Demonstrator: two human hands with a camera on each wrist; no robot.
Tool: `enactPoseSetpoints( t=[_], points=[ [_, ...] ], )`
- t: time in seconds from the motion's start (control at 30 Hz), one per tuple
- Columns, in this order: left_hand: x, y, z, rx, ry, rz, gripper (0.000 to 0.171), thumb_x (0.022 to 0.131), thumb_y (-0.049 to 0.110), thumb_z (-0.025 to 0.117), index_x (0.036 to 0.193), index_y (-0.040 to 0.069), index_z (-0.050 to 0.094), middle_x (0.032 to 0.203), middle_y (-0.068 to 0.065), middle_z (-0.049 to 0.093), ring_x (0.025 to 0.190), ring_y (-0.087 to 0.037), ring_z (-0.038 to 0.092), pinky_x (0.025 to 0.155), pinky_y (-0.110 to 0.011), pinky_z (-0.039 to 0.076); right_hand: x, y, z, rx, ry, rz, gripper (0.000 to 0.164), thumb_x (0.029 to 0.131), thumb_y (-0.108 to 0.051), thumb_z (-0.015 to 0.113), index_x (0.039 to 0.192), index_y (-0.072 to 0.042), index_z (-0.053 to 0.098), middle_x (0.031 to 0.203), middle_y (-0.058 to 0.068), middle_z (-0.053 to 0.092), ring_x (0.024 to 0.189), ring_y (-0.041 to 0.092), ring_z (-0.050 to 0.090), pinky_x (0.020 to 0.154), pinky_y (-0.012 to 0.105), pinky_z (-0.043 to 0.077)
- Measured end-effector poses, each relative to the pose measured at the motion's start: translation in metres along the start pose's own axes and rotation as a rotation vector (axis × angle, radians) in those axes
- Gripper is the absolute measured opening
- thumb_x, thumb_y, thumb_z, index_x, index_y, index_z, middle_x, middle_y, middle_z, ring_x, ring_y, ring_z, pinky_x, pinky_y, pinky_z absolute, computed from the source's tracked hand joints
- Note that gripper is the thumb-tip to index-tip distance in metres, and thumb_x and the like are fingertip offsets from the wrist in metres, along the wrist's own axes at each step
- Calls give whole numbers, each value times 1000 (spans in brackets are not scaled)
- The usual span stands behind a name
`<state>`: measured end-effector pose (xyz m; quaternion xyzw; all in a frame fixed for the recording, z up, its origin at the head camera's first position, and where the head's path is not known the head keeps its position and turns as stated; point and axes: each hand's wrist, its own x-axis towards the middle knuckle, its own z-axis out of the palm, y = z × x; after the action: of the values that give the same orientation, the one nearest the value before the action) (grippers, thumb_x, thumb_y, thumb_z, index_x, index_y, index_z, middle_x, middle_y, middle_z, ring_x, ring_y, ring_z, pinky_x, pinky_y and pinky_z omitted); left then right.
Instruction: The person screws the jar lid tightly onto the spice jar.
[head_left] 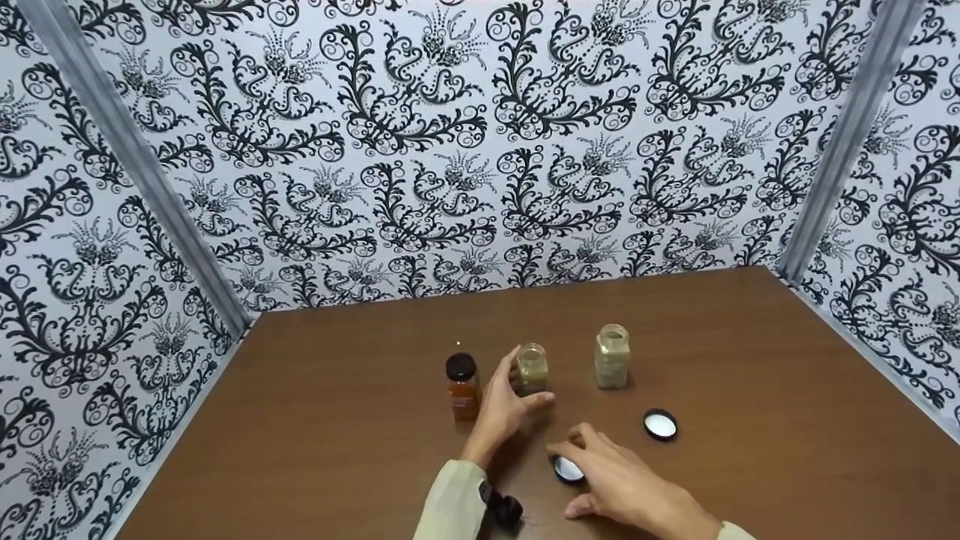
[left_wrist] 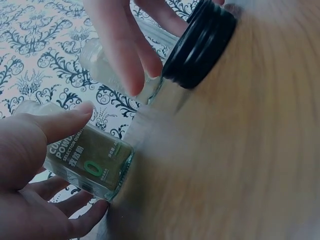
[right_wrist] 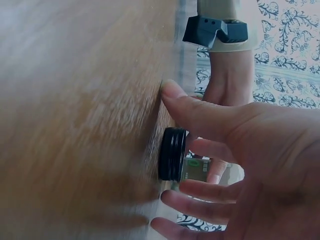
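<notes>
A small glass jar of cumin powder [left_wrist: 92,162], its mouth uncapped in the head view, stands on the table. My left hand [head_left: 504,405] is around it, thumb in front and fingers on the far side. Lower right, a black screw lid [right_wrist: 171,154] lies with its white inside up. Over this lid my right hand [head_left: 619,476] is held with spread fingers; the thumb [right_wrist: 174,90] is well apart from the lid's rim, its tip close to the tabletop.
Left of the jar is a black-capped jar of orange-red spice [head_left: 463,390]. A second uncapped jar [head_left: 613,360] with pale contents stands to the right. Another black lid [head_left: 661,425] lies inside up on the brown table [head_left: 337,420]. Patterned walls [head_left: 420,150] enclose the table's back and sides.
</notes>
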<state>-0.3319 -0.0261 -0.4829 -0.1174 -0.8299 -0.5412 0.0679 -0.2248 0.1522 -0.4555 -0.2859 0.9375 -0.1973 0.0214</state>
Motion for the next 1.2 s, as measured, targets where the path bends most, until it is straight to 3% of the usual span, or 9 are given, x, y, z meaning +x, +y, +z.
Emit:
enactPoseSetpoints(
  t=[0.27, 0.43, 0.53, 0.83, 1.1, 1.2],
  points=[
    [1, -7, 0, -11, 11, 14, 75, 80, 13, 84, 144, 3, 48, 133, -21, 62, 124, -35, 60, 105, -48, 50, 0, -2, 0, -2, -33, 27, 70, 72, -37, 87, 133, -14, 62, 123, 9, 55, 107, 32, 60, 80, 45, 54],
    [1, -11, -1, -81, -19, 44, 66, 83, 7, 80, 141, 4, 50, 131, -20, 63, 122, -35, 61, 101, -44, 54, 1, -6, -4, -24, -63, 21, 76, 74, -39, 85, 142, -21, 55, 119, 4, 55, 94, 19, 57, 70, 35, 50],
    [1, -11, -2, -78, -33, 62, 64, 84, 8, 79, 141, 4, 50, 129, -19, 64, 121, -35, 62, 99, -42, 55, 4, -9, -7, -68, -90, 14, 75, 75, -39, 84, 142, -22, 55, 114, 1, 54, 89, 13, 51, 66, 32, 45],
    [2, -12, -4, -41, -35, 75, 59, 85, 12, 78, 137, 6, 52, 128, -18, 64, 122, -35, 61, 102, -47, 53, 11, -12, -7, -147, -63, -28, 48, 74, -25, 87, 118, -15, 71, 97, 2, 57, 81, 17, 54, 65, 33, 48],
    [2, -14, -3, -52, -47, 85, 59, 85, 13, 78, 138, 7, 51, 129, -18, 63, 123, -36, 61, 103, -50, 51, 9, -11, -9, -134, -80, -40, 31, 78, -24, 86, 105, -21, 71, 93, -1, 57, 75, 11, 52, 61, 30, 45],
    [2, -12, -2, -46, -49, 72, 60, 85, 14, 78, 138, 9, 51, 129, -17, 64, 123, -35, 60, 104, -50, 51, 8, -11, -8, -149, -47, -51, 29, 75, -23, 87, 98, -18, 69, 93, -1, 57, 76, 13, 55, 63, 30, 47]
  ],
)
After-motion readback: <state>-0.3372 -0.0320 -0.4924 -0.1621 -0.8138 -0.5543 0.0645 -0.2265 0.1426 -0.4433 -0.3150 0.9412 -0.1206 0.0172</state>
